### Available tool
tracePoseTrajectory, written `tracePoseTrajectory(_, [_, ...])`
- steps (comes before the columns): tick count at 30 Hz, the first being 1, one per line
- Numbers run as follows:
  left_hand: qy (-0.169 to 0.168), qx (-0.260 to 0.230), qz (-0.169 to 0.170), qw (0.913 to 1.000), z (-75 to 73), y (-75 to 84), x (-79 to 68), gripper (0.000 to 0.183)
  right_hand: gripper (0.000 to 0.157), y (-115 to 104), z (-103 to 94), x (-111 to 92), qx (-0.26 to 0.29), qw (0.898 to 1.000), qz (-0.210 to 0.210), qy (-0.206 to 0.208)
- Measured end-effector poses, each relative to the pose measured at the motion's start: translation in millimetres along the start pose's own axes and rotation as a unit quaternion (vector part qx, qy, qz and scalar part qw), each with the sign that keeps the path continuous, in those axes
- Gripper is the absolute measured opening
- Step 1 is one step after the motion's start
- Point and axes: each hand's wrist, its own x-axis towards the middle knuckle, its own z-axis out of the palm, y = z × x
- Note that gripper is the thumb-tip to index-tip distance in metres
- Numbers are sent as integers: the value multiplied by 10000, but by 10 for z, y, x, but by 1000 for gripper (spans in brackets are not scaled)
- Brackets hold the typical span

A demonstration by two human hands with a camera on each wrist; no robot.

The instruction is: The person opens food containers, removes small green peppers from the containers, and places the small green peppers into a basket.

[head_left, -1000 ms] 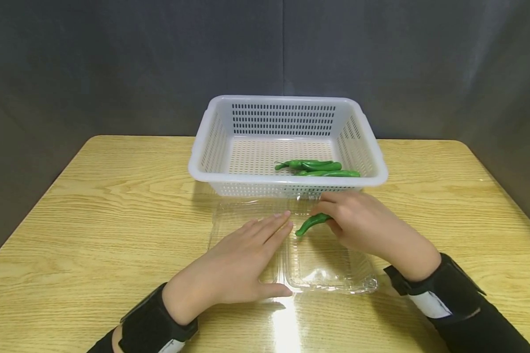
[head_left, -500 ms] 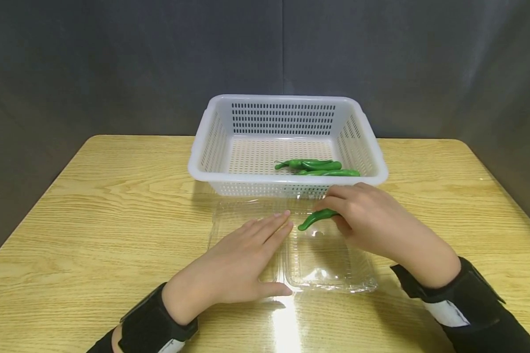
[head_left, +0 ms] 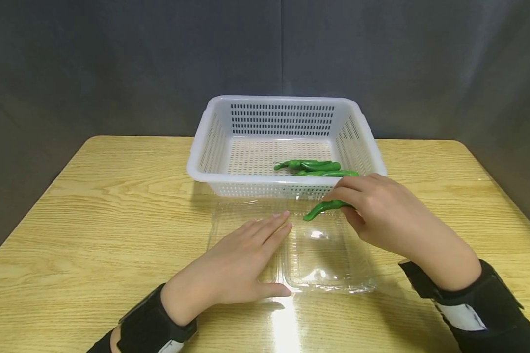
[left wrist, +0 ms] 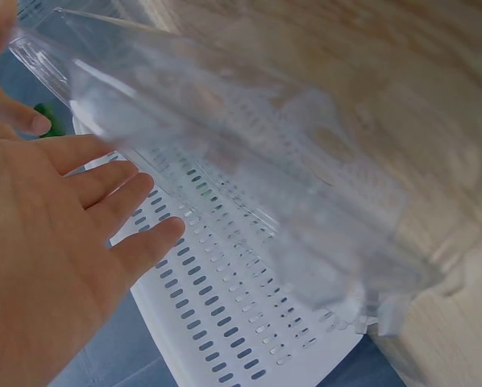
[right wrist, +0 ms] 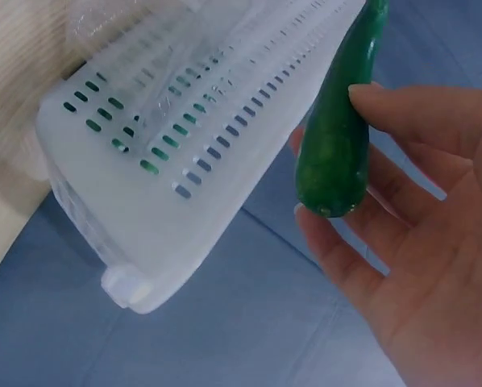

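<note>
My right hand pinches a green chili pepper between thumb and fingers, above the back part of a clear plastic clamshell box. In the right wrist view the pepper hangs with its thick end toward the camera. With fingers straight, my left hand lies over the left half of the clamshell, its fingertips near the middle fold. The left wrist view shows that palm beside the clear plastic; whether it touches the plastic I cannot tell. Several more green peppers lie inside the white basket.
The white slotted basket stands right behind the clamshell, its front rim close to my right hand. Both sit on a wood-grain table. A dark grey curtain rises behind the table.
My right hand has moved back and to the right, carrying the pepper toward the basket's front rim. The left hand has stayed in place.
</note>
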Motion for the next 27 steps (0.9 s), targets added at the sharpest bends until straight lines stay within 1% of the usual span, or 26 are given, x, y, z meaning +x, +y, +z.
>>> tracePoseTrajectory(8, [46, -32, 18, 10000, 6, -2, -7, 99, 51, 80, -31, 2, 29, 9980, -121, 626])
tracePoseTrajectory(18, [52, -37, 3, 10000, 6, 3, -8, 99, 53, 168, 19, 11, -93, 9940, 103, 1089])
tracePoseTrajectory(21, [55, -42, 11, 10000, 5, 3, -9, 99, 53, 193, 59, 5, -209, 9912, 255, 1281])
tracePoseTrajectory(27, [94, -17, 37, 9999, -1, 9, -7, 99, 49, 246, 162, -6, -352, 9846, 832, 1495])
